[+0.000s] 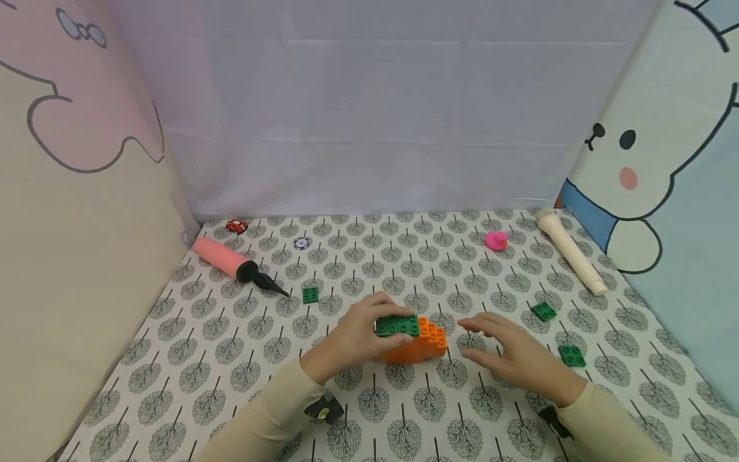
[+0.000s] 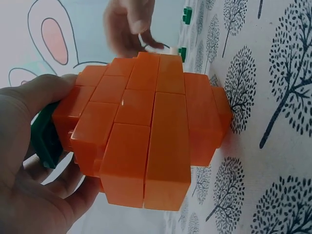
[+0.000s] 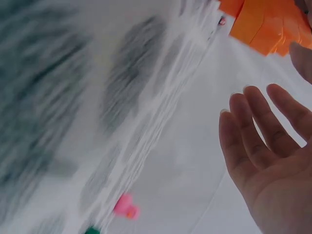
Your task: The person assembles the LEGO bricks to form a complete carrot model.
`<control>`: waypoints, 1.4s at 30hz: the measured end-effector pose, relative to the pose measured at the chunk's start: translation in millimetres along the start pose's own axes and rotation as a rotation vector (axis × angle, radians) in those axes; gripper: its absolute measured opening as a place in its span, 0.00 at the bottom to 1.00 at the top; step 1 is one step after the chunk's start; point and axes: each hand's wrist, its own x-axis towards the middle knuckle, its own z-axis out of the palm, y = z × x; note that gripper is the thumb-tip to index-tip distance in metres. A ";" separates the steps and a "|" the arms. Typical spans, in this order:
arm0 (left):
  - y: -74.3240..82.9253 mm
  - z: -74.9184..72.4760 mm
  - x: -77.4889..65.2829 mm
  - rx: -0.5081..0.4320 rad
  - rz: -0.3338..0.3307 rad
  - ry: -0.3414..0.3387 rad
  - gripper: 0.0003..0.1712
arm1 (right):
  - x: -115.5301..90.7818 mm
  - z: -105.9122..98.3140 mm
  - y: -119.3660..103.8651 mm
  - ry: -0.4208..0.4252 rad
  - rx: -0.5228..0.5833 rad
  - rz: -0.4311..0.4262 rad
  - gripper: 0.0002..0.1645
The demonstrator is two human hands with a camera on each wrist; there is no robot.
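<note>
A stepped build of orange toy bricks (image 1: 412,350) stands at the middle of the table, its stacked layers large in the left wrist view. Green studded bricks (image 1: 398,325) sit along its top. My left hand (image 1: 360,330) grips the build near that top, thumb on one side and fingers on the other, around the green bricks. A short way to the right, my right hand (image 1: 510,353) hovers with fingers apart and nothing in them, its palm toward the build. In the right wrist view its fingers (image 3: 265,122) are relaxed, clear of the orange bricks (image 3: 265,24).
Loose green bricks lie on the tree-print cloth: one (image 1: 310,295) left of the build, two on the right, including this brick (image 1: 571,355). Farther back are a pink pump-like tube with black tip (image 1: 222,258), red toy car (image 1: 237,226), chip (image 1: 302,243), pink duck (image 1: 496,240) and cream tube (image 1: 571,251).
</note>
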 end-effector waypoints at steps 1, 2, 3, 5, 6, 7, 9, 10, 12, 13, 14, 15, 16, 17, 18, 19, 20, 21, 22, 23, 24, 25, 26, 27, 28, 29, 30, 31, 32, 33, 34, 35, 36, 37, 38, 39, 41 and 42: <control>-1.3 0.7 -0.4 -0.011 -0.002 0.002 0.23 | -7.5 -5.6 2.4 0.002 -0.036 0.025 0.28; -2.1 1.2 -0.9 -0.021 -0.002 0.005 0.23 | -15.0 -11.3 5.6 0.007 -0.079 0.046 0.27; -3.0 1.8 -1.2 -0.029 -0.004 0.008 0.23 | -22.6 -17.2 9.4 0.016 -0.110 0.061 0.27; -3.9 2.8 -1.6 -0.036 -0.002 0.014 0.23 | -37.5 -29.0 19.5 0.039 -0.171 0.085 0.28; -3.8 3.1 -1.8 -0.037 -0.003 0.016 0.23 | -44.5 -34.9 25.1 0.050 -0.197 0.096 0.28; -3.4 3.1 -1.7 -0.042 -0.003 0.020 0.23 | -51.3 -40.3 32.0 0.051 -0.221 0.114 0.29; -3.5 3.4 -1.5 -0.047 -0.006 0.026 0.23 | -63.6 -50.7 45.7 0.038 -0.276 0.151 0.31; -3.9 3.4 -1.4 -0.051 -0.006 0.028 0.23 | -69.1 -55.3 52.6 0.013 -0.294 0.182 0.31; -4.9 3.6 -1.3 -0.061 -0.015 0.029 0.23 | -78.6 -63.4 65.6 -0.068 -0.316 0.256 0.32; -5.3 3.9 -1.4 -0.065 -0.017 0.028 0.23 | -82.9 -66.5 71.5 -0.107 -0.325 0.286 0.33; -5.8 4.1 -1.5 -0.070 -0.020 0.026 0.23 | -86.6 -68.9 76.8 -0.135 -0.329 0.307 0.34; -6.2 4.2 -1.6 -0.074 -0.022 0.024 0.23 | -89.6 -70.5 81.2 -0.169 -0.319 0.328 0.34; -6.6 4.4 -1.7 -0.077 -0.024 0.023 0.24 | -91.9 -71.7 84.5 -0.198 -0.306 0.351 0.34; -6.9 4.4 -1.7 -0.080 -0.025 0.021 0.24 | -93.6 -72.3 87.1 -0.218 -0.296 0.365 0.34; -6.9 4.3 -1.8 -0.080 -0.026 0.022 0.24 | -94.8 -72.6 89.0 -0.229 -0.284 0.373 0.34; -6.8 4.1 -1.9 -0.082 -0.026 0.023 0.24 | -95.2 -72.6 90.6 -0.230 -0.276 0.372 0.34; -6.7 4.0 -1.9 -0.083 -0.025 0.025 0.24 | -95.0 -72.3 91.6 -0.230 -0.266 0.374 0.33; -6.6 3.9 -1.9 -0.082 -0.025 0.027 0.24 | -94.3 -72.0 92.2 -0.229 -0.261 0.375 0.32; -6.7 3.8 -1.9 -0.083 -0.026 0.029 0.23 | -93.4 -71.5 92.6 -0.221 -0.257 0.375 0.32; -6.6 3.9 -1.9 -0.085 -0.027 0.031 0.23 | -92.4 -71.1 92.8 -0.213 -0.257 0.374 0.31; -6.5 4.0 -2.0 -0.086 -0.028 0.033 0.23 | -91.3 -70.8 92.9 -0.208 -0.257 0.375 0.30; -6.6 4.2 -2.1 -0.088 -0.029 0.034 0.23 | -90.0 -70.5 92.8 -0.208 -0.260 0.380 0.29; -6.8 4.6 -2.3 -0.088 -0.027 0.035 0.23 | -89.0 -70.1 92.8 -0.205 -0.263 0.384 0.28; -7.3 5.1 -2.5 -0.085 -0.025 0.035 0.24 | -88.3 -70.0 92.7 -0.206 -0.267 0.390 0.27; -7.7 5.4 -2.9 -0.080 -0.021 0.038 0.24 | -87.4 -69.7 92.7 -0.208 -0.269 0.396 0.27; -8.3 5.6 -3.4 -0.073 -0.014 0.040 0.25 | -86.7 -69.4 92.9 -0.209 -0.272 0.400 0.26; -9.0 5.9 -3.8 -0.066 -0.003 0.045 0.27 | -86.3 -69.1 93.1 -0.208 -0.273 0.403 0.26; -10.3 6.3 -4.3 -0.060 0.008 0.049 0.28 | -86.1 -68.8 93.3 -0.206 -0.273 0.405 0.26; -11.4 6.6 -4.8 -0.053 0.023 0.055 0.29 | -86.1 -68.5 93.5 -0.202 -0.274 0.404 0.26; -12.5 6.7 -5.3 -0.050 0.039 0.060 0.30 | -86.3 -68.3 93.7 -0.197 -0.275 0.402 0.26; -13.3 6.7 -5.9 -0.049 0.052 0.065 0.31 | -86.4 -68.0 93.9 -0.191 -0.276 0.400 0.26; -14.4 6.6 -6.6 -0.050 0.068 0.069 0.31 | -86.5 -67.9 94.1 -0.185 -0.277 0.398 0.26; -15.2 6.3 -7.4 -0.054 0.080 0.074 0.31 | -86.6 -67.8 94.2 -0.179 -0.277 0.398 0.27; -16.2 5.8 -8.8 -0.056 0.088 0.080 0.31 | -86.5 -67.8 94.6 -0.177 -0.276 0.394 0.27; -16.9 5.1 -10.2 -0.062 0.096 0.085 0.30 | -86.5 -68.0 94.9 -0.176 -0.275 0.390 0.26; -18.1 4.3 -11.7 -0.069 0.099 0.092 0.30 | -86.3 -68.1 94.9 -0.176 -0.276 0.391 0.26; -19.9 2.4 -15.1 -0.082 0.104 0.108 0.29 | -85.8 -68.7 94.6 -0.174 -0.276 0.392 0.26; -20.5 1.1 -16.9 -0.088 0.098 0.115 0.28 | -85.6 -68.9 94.5 -0.173 -0.275 0.389 0.26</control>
